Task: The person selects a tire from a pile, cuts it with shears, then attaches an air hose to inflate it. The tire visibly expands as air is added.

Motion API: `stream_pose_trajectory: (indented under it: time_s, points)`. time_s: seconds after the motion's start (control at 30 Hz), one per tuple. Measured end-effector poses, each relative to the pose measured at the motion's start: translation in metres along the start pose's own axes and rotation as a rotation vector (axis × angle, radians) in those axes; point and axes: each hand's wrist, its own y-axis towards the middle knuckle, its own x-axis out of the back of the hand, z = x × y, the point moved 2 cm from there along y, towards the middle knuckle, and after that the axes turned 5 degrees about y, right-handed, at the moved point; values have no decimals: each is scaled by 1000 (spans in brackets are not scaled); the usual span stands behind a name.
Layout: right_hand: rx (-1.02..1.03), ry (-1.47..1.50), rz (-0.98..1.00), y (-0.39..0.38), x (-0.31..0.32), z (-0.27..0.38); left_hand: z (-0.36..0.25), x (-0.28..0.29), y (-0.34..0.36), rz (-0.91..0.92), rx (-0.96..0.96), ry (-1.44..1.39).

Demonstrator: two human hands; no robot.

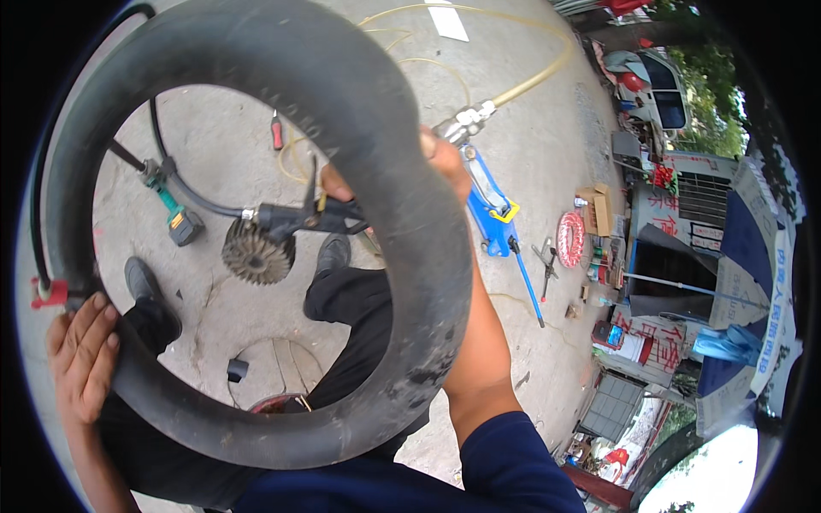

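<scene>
A large black rubber inner tube [432, 342], rounded out and bulging at its right side, is held up in front of me. My left hand [84, 357] is closed with its fingers over the tube's left side, just below a red clip-on air chuck [49, 294] on a black hose. Partly hidden behind the tube's right side, my right hand [446, 164] is closed around the handle of a black tyre inflator gun [295, 218]. The gun has a lever, a round ridged dark part [256, 253], and a metal hose coupling [464, 125].
A yellow air hose [534, 79] loops over the concrete. A blue floor jack [492, 218] stands to the right, with a red coiled item [570, 239] and a cardboard box [597, 209] beyond. A green cordless tool [178, 214] and red screwdriver [276, 132] lie on the ground.
</scene>
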Motion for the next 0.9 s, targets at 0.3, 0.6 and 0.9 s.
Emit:
stream_pose_trajectory:
  time_s: [0.3,0.6,0.9]
  points:
    - [-161,246,-15,4,-13,-7,4,-1,-9,-24,67,-22]
    - [-64,122,-55,3,3,-20,5,5,-16,-53,67,-80]
    - [6,53,75,7,9,-20,2,17,-6,-92,68,-139]
